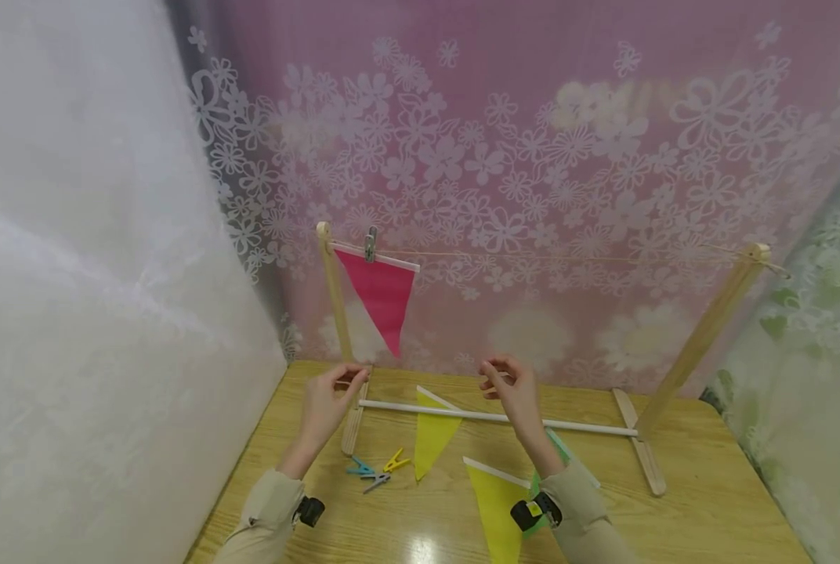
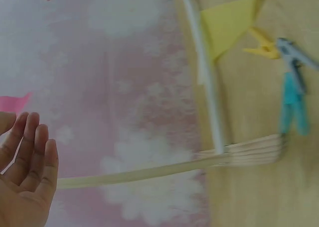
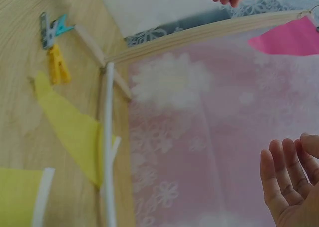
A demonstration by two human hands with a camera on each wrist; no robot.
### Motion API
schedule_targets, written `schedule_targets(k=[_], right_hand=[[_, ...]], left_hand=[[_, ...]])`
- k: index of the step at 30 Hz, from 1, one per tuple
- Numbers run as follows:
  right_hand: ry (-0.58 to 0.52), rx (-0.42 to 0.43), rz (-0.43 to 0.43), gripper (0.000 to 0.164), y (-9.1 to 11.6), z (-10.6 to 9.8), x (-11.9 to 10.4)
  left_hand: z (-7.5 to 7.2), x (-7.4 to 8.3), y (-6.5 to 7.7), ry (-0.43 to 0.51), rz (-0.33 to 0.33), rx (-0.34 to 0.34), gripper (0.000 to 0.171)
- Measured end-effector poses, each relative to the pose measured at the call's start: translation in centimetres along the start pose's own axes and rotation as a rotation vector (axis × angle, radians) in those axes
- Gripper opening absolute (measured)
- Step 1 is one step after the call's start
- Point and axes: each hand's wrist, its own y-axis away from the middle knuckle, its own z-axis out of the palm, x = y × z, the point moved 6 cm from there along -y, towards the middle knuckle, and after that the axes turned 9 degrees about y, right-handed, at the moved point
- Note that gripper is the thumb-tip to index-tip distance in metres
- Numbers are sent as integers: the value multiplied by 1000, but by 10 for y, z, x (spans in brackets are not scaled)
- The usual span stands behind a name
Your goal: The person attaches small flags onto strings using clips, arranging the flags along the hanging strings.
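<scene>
A pink pennant (image 1: 381, 298) hangs from the thin string (image 1: 519, 255) near the left post, held by a grey clothespin (image 1: 370, 244). My left hand (image 1: 324, 403) is raised below and left of the pennant, fingers loosely bent, with nothing visible in it. To the right, my right hand (image 1: 519, 392) hovers above the white rod (image 1: 490, 416), thumb near its bent fingertips, also with nothing visible in it. In the right wrist view the right hand's fingers (image 3: 281, 172) are loosely curved, well apart from the pink pennant (image 3: 289, 38).
Blue (image 1: 360, 466), yellow (image 1: 396, 460) and grey (image 1: 376, 480) clothespins lie together on the table. One yellow pennant (image 1: 434, 439) lies partly under the rod, another (image 1: 497, 509) nearer me. A green pennant (image 1: 564, 450) is partly hidden by my right forearm. Wooden posts (image 1: 702, 337) bear the string.
</scene>
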Motion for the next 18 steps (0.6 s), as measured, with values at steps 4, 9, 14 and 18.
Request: schedule_targets(k=[4, 9, 14, 18], right_hand=[[41, 7, 42, 25, 8, -5, 27], [128, 3, 88, 27, 19, -13, 57], [231, -18, 114, 22, 32, -24, 85], [338, -47, 118, 17, 45, -32, 108]], left_hand=[[16, -30, 27, -21, -90, -47, 8], [27, -62, 54, -60, -188, -108, 8], [35, -86, 75, -180, -220, -195, 7], [40, -96, 88, -241, -230, -319, 10]])
